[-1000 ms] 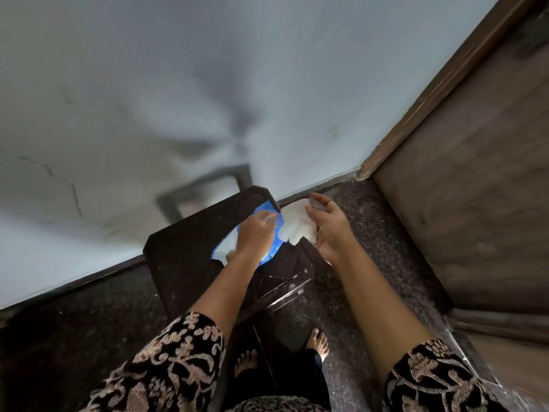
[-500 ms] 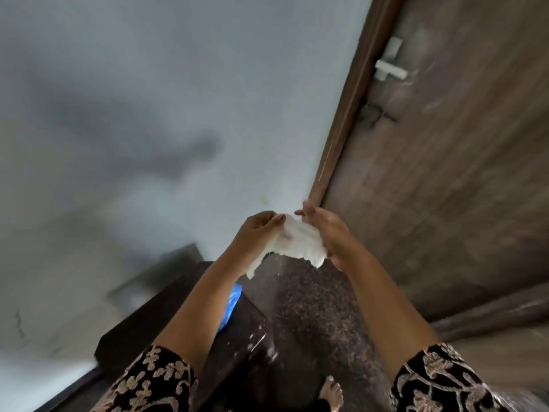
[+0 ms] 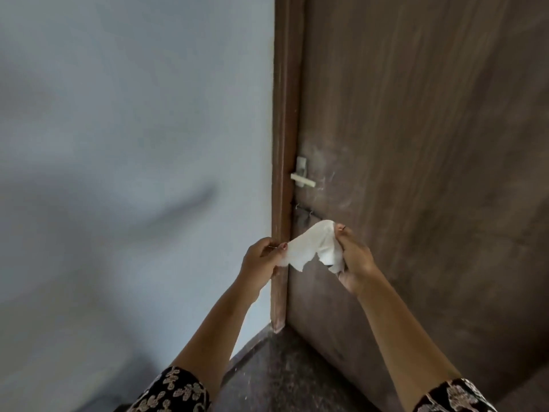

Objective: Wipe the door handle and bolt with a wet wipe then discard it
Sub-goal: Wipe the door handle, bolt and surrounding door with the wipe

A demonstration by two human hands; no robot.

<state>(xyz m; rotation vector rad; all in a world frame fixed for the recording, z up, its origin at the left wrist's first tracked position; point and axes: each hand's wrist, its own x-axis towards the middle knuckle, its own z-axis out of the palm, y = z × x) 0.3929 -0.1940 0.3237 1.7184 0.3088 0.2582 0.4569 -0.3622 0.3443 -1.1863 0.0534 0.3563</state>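
A white wet wipe point(image 3: 312, 246) is stretched between both hands in front of the brown door. My left hand point(image 3: 261, 260) pinches its left end and my right hand point(image 3: 355, 260) grips its right end. A pale lever door handle point(image 3: 303, 178) sits on the door above the hands, near the frame. Just below the handle, a thin dark bolt point(image 3: 307, 212) runs across the door edge, right above the wipe. Neither hand touches the handle or the bolt.
The brown wooden door point(image 3: 430, 173) fills the right side, with its frame point(image 3: 283, 144) beside a pale blue-grey wall point(image 3: 133, 144). Dark speckled floor point(image 3: 285, 376) lies below.
The view has swung up from the dark stool and blue wipe packet to the door. Both hands rose with the wipe, which is now spread out below the bolt.
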